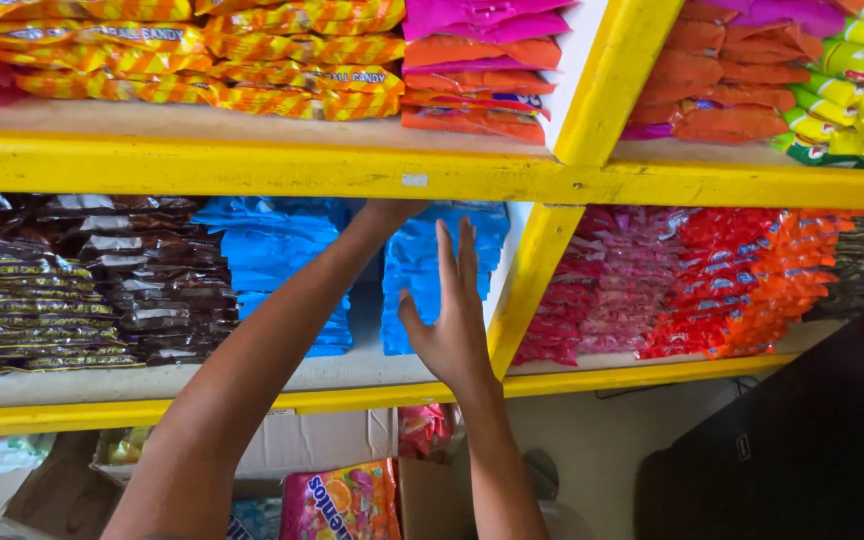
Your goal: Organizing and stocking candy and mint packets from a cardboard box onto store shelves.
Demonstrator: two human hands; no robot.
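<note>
My right hand is flat, fingers together and pointing up, pressed against the front of a stack of blue packets on the middle shelf. My left arm reaches up and into the gap between that stack and a second blue stack. My left hand is mostly hidden behind the yellow shelf rail, so its fingers do not show.
Dark brown packets fill the shelf's left part. Beyond a yellow divider lie pink and red packets. Orange-yellow striped candy bags and orange packets sit above. A cardboard box with colourful bags stands below.
</note>
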